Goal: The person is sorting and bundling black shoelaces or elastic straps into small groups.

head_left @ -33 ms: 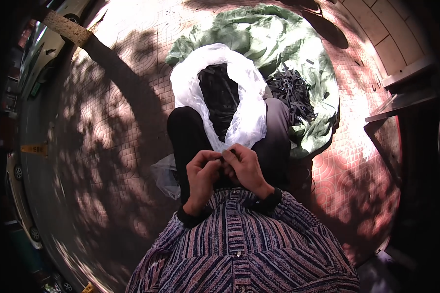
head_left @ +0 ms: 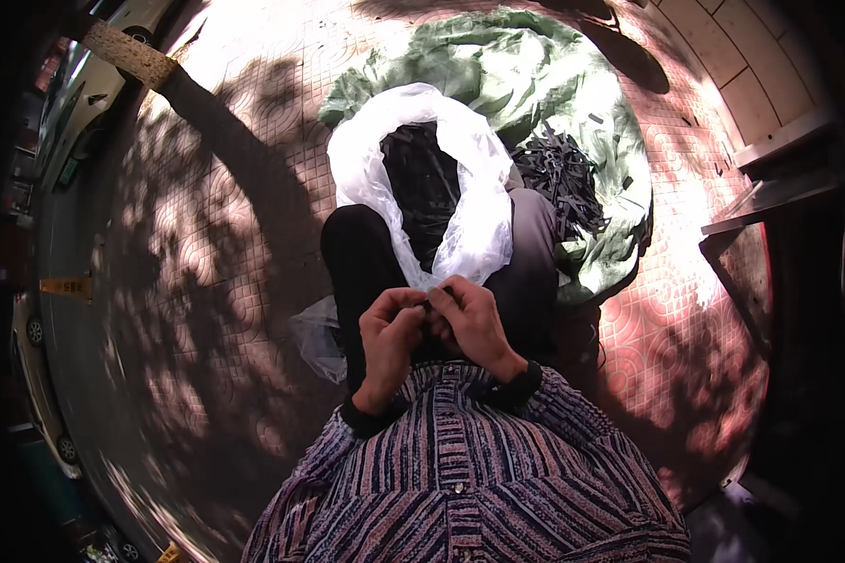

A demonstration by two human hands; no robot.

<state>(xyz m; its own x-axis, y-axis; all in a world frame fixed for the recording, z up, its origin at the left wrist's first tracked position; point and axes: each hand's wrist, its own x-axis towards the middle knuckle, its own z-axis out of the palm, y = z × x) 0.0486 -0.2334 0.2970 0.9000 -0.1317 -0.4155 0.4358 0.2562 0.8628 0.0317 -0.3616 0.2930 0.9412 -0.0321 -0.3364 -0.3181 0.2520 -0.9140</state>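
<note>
My left hand (head_left: 388, 330) and my right hand (head_left: 471, 322) meet in front of my lap, fingertips pinched together. Both are closed; whatever sits between the fingers is small and dark, mostly hidden by them. Just beyond the hands, between my knees, stands a white plastic bag (head_left: 482, 174) with its mouth spread wide. Inside it lie many thin black strips (head_left: 422, 188). To the right of the bag, a heap of similar black strips (head_left: 559, 178) rests on a green woven sheet or sack (head_left: 498, 70).
A clear plastic bag (head_left: 319, 340) lies beside my left leg on the patterned paving (head_left: 225, 394). A tree trunk (head_left: 127, 54) and parked cars (head_left: 89, 84) are at the far left. A dark metal-edged structure (head_left: 770, 202) and a tiled step (head_left: 751, 66) flank the right side.
</note>
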